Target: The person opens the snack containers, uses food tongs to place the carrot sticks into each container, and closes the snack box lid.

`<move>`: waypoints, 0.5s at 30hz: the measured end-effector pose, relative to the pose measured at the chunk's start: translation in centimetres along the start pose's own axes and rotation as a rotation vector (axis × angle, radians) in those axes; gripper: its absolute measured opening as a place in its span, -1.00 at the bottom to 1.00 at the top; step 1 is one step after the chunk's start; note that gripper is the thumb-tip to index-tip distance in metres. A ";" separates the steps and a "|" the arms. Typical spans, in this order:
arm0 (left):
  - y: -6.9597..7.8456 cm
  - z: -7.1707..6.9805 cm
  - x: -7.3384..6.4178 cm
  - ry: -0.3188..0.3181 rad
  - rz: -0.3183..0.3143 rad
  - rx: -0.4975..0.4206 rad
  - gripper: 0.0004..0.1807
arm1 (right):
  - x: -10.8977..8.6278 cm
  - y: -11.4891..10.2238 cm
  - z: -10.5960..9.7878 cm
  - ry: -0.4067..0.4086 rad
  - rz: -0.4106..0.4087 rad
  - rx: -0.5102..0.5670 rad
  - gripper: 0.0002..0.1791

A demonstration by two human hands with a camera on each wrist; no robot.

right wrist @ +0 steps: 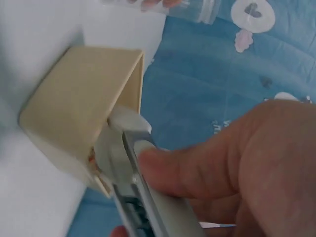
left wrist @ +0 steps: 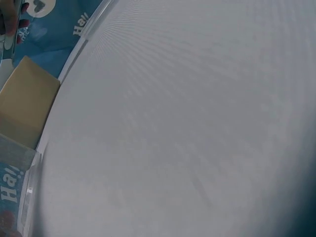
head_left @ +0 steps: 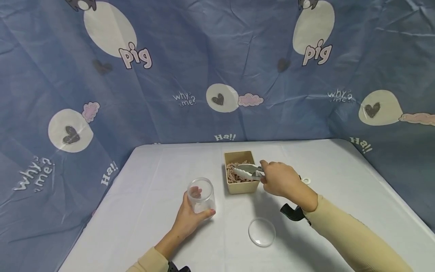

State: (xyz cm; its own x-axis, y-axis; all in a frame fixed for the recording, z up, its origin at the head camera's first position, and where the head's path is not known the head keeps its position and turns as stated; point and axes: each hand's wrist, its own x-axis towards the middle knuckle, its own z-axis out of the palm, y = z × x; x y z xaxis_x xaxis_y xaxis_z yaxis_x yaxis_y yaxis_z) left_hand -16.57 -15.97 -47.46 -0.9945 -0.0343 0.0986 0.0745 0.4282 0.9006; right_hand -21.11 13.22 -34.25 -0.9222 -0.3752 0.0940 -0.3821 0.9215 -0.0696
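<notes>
I judge the clear jar (head_left: 206, 204) to be light, stiff plastic with a slippery wall, best held round its side; it is left of the tan box (head_left: 242, 188), and I cannot tell whether its base touches the white table (head_left: 163, 177). The left hand (head_left: 190, 219) is spread about as wide as the jar and grips it, thumb on the near side, fingers behind. The right hand (head_left: 282, 178) holds the tongs (head_left: 249, 172), thumb against the metal handle, the pale heads in the mouth of the box at the brown pieces (head_left: 232, 176). I take those pieces for light and dry, perhaps brittle, so a gentle pinch across the middle suits them; whether the heads grasp any, I cannot tell
</notes>
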 end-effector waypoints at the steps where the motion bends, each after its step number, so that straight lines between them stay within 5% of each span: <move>1: 0.0 0.0 0.0 0.000 0.000 -0.005 0.01 | 0.1 0.1 -0.1 -0.007 -0.005 -0.020 -0.70; 8: -0.1 -0.1 0.1 -0.004 0.010 -0.006 0.01 | 1.7 2.5 -1.1 -0.045 -0.067 -0.143 -0.57; 15: 0.0 -0.2 0.1 -0.017 0.016 0.011 0.04 | 3.7 6.9 -0.6 0.140 -0.221 -0.264 -0.52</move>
State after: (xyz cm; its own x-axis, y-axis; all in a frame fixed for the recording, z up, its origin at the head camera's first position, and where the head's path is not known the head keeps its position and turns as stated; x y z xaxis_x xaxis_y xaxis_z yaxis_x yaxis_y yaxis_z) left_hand -16.62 -16.16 -47.37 -0.9944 -0.0118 0.1050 0.0892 0.4385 0.8943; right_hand -27.11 18.29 -33.77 -0.7949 -0.5677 0.2143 -0.5256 0.8206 0.2242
